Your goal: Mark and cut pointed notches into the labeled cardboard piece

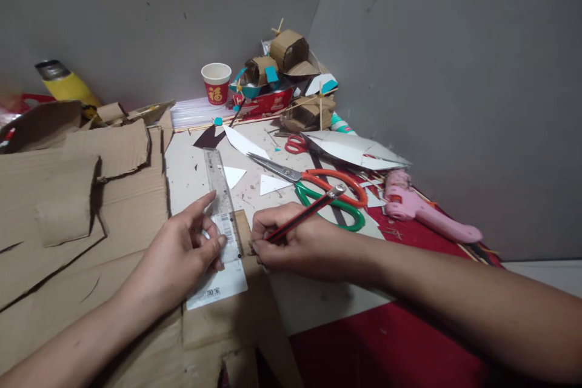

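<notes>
A clear ruler (216, 176) lies slantwise over a white printed label (227, 285) on a piece of brown cardboard (254, 291). My left hand (191, 236) presses on the ruler, its thumb and fingers curled at the ruler's left edge and the index finger stretched forward. Just right of the ruler, my right hand (295, 239) grips a red-and-black pencil (302, 213). The pencil's point is down by the ruler's lower right edge, mostly hidden by the fingers. Beyond the right hand lie large scissors (277, 168) with one orange and one green handle, blades apart.
Cardboard sheets (127, 212) cover the left side. At the back stand a paper cup (217, 85), a yellow bottle (68, 82) and cardboard models (288, 51). A pink glue gun (427, 212) lies right, near white paper pieces (354, 148) and the grey wall (454, 73).
</notes>
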`<action>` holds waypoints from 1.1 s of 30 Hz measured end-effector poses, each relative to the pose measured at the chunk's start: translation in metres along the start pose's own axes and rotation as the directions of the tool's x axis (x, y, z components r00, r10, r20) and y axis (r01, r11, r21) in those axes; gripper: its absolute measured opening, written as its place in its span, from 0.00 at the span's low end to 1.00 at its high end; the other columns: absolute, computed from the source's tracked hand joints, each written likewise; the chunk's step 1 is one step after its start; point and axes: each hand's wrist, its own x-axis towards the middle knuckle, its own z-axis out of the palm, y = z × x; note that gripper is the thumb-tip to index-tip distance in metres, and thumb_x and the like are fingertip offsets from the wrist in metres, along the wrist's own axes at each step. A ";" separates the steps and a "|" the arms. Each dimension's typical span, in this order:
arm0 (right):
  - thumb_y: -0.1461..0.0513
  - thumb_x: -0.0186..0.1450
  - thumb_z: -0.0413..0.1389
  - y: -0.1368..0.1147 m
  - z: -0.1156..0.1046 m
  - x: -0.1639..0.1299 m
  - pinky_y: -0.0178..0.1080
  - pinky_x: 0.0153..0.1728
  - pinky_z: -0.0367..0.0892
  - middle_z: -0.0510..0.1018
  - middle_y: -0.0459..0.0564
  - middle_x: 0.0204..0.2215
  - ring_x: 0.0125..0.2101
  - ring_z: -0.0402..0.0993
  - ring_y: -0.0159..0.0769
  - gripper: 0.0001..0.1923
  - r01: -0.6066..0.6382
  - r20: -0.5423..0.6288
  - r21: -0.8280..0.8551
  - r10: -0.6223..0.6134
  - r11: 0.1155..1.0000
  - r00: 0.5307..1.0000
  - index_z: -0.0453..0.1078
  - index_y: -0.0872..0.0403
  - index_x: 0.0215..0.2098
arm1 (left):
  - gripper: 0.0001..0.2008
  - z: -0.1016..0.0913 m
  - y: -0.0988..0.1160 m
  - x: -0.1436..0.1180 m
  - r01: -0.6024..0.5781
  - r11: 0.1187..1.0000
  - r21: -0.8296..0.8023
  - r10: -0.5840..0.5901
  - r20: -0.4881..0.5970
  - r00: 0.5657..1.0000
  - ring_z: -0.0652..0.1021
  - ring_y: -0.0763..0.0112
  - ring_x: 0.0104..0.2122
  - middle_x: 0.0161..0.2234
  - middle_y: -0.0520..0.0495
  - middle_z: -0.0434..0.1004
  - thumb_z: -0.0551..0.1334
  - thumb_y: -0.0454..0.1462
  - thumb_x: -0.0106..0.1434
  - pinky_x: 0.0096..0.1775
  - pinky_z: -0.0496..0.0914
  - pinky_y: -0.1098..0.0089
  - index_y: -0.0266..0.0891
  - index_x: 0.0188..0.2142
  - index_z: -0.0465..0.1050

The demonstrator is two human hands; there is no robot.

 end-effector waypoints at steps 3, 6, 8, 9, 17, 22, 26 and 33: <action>0.70 0.56 0.53 0.000 0.000 0.000 0.29 0.23 0.56 0.63 0.39 0.19 0.22 0.58 0.26 0.08 -0.005 0.006 0.031 0.005 1.000 1.000 0.62 0.54 0.22 | 0.40 0.000 0.000 0.001 -0.003 1.000 0.000 0.003 0.004 1.000 0.76 0.73 0.19 0.30 0.56 0.70 0.65 0.39 0.56 0.21 0.66 0.71 0.36 0.66 0.54; 0.70 0.57 0.52 -0.001 0.000 0.000 0.29 0.23 0.56 0.64 0.39 0.20 0.22 0.58 0.26 0.08 0.011 0.019 0.049 -0.011 0.999 1.000 0.62 0.54 0.22 | 0.40 0.000 0.000 0.003 -0.006 1.000 0.001 0.006 0.008 1.000 0.76 0.73 0.19 0.30 0.56 0.69 0.65 0.39 0.56 0.22 0.67 0.71 0.36 0.66 0.54; 0.70 0.57 0.53 -0.001 0.000 -0.001 0.29 0.22 0.56 0.64 0.39 0.19 0.22 0.58 0.26 0.08 -0.008 0.007 0.025 0.008 1.000 1.000 0.62 0.54 0.22 | 0.40 0.000 0.000 0.003 -0.005 1.000 0.006 0.005 0.014 1.000 0.76 0.73 0.19 0.30 0.56 0.69 0.65 0.39 0.57 0.22 0.66 0.71 0.36 0.66 0.53; 0.70 0.56 0.53 -0.001 0.001 -0.001 0.29 0.22 0.56 0.64 0.39 0.19 0.22 0.58 0.26 0.08 -0.017 -0.003 0.013 0.017 1.000 1.000 0.62 0.54 0.22 | 0.40 0.000 0.000 0.002 -0.005 1.000 0.008 0.005 0.017 1.000 0.76 0.73 0.19 0.30 0.56 0.69 0.65 0.39 0.57 0.22 0.66 0.71 0.36 0.66 0.53; 0.69 0.56 0.53 -0.003 0.000 -0.001 0.29 0.22 0.56 0.64 0.39 0.19 0.21 0.58 0.26 0.07 -0.043 -0.011 0.041 0.043 0.998 0.999 0.63 0.54 0.22 | 0.40 0.000 0.000 0.001 0.000 1.000 0.000 0.000 0.011 1.000 0.76 0.73 0.19 0.30 0.56 0.69 0.65 0.39 0.57 0.22 0.66 0.70 0.35 0.66 0.53; 0.69 0.56 0.53 -0.002 0.001 -0.001 0.29 0.23 0.57 0.67 0.41 0.20 0.22 0.60 0.27 0.06 -0.084 -0.044 0.026 0.085 0.996 0.995 0.64 0.55 0.22 | 0.40 0.000 0.002 0.002 0.017 1.000 0.017 -0.017 0.027 0.999 0.76 0.73 0.20 0.30 0.57 0.69 0.64 0.39 0.57 0.22 0.66 0.71 0.36 0.67 0.52; 0.70 0.55 0.53 -0.003 0.002 -0.001 0.29 0.22 0.57 0.66 0.40 0.19 0.21 0.59 0.26 0.07 -0.079 -0.048 0.013 0.079 0.997 0.996 0.64 0.55 0.22 | 0.39 0.000 0.002 0.001 0.018 1.000 0.013 -0.018 0.025 1.000 0.76 0.73 0.20 0.30 0.57 0.68 0.63 0.39 0.57 0.22 0.66 0.71 0.36 0.66 0.52; 0.69 0.55 0.53 -0.005 0.002 0.000 0.29 0.21 0.57 0.67 0.41 0.19 0.21 0.60 0.27 0.07 -0.091 -0.061 0.027 0.092 0.995 0.994 0.64 0.55 0.21 | 0.38 0.001 0.002 0.002 0.020 0.999 0.030 -0.020 0.028 0.999 0.76 0.73 0.20 0.30 0.57 0.68 0.63 0.38 0.58 0.22 0.66 0.71 0.36 0.66 0.53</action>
